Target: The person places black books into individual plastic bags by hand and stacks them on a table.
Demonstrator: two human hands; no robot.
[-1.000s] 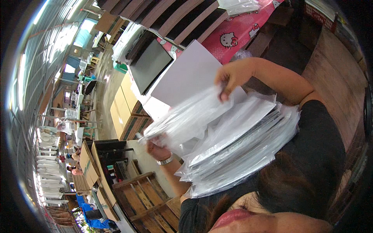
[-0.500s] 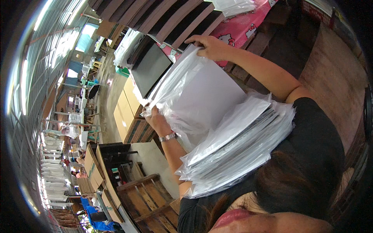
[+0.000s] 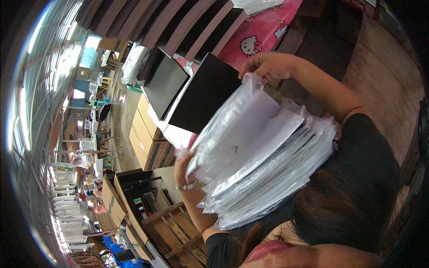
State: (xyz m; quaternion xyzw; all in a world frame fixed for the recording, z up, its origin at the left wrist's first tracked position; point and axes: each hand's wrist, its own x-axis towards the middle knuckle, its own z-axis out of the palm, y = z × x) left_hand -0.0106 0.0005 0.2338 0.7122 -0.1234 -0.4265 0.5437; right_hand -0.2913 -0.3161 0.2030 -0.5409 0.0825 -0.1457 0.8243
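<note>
A thick stack of clear plastic sleeves (image 3: pixel 272 174), with white sheets inside, rests against my chest. My right hand (image 3: pixel 268 67) pinches the upper corner of the front sleeve (image 3: pixel 228 120); its fingers are closed on the plastic. Lower down, my left hand (image 3: pixel 184 166), with a metal bracelet at the wrist, grips the same sleeve's other end; its fingertips are slightly blurred. Just beyond the sleeve lies a flat black panel (image 3: pixel 203 96), close to my right fingertips. Another dark panel (image 3: pixel 163 82) lies to its left.
Rows of black panels with brownish edges (image 3: pixel 178 27) line the far side. A pink patterned cloth (image 3: pixel 241 40) covers the table there. Cardboard boxes (image 3: pixel 142 127) and a wooden pallet (image 3: pixel 172 232) stand to the left. Wrapped plastic bundles (image 3: pixel 134 62) lie at the far left.
The front sleeve and both hands have drawn back toward my chest. A black panel beyond the sleeve has come into view. My left hand has moved slightly down.
</note>
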